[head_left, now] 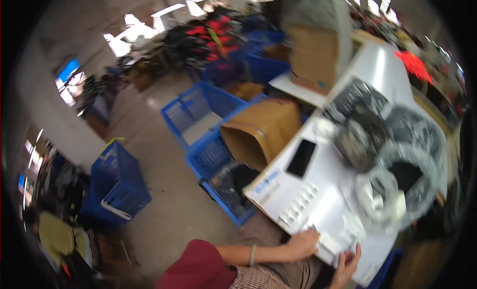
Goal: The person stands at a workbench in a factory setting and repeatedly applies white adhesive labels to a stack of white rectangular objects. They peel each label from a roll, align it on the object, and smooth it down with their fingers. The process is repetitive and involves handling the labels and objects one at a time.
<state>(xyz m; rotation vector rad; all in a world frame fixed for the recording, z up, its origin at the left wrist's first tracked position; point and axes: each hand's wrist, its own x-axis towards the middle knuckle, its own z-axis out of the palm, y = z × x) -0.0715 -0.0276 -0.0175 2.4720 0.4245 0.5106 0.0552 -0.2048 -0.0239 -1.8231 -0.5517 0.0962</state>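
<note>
My left hand [302, 245] is at the near edge of the white table [325, 189], fingers drawn together. Something small and greyish may be at its fingertips, too blurred to name. Just right of it, a flat white strip or small box [329, 245] lies on the table. My right hand [347, 268] is beside that piece, its thumb and forefinger apart, with nothing plainly held. Several small white pieces [298, 204] stand in a row beyond my left hand. A crumpled clear and white piece [352, 228] lies beyond my right hand.
A black phone [301, 158] lies farther up the table. Clear plastic bags [380, 194] with white pieces and dark wrapped bundles [361, 137] crowd the right. Left of the table stand blue crates [203, 110] and a big brown paper bag [278, 127]; another blue crate [119, 184] is farther left.
</note>
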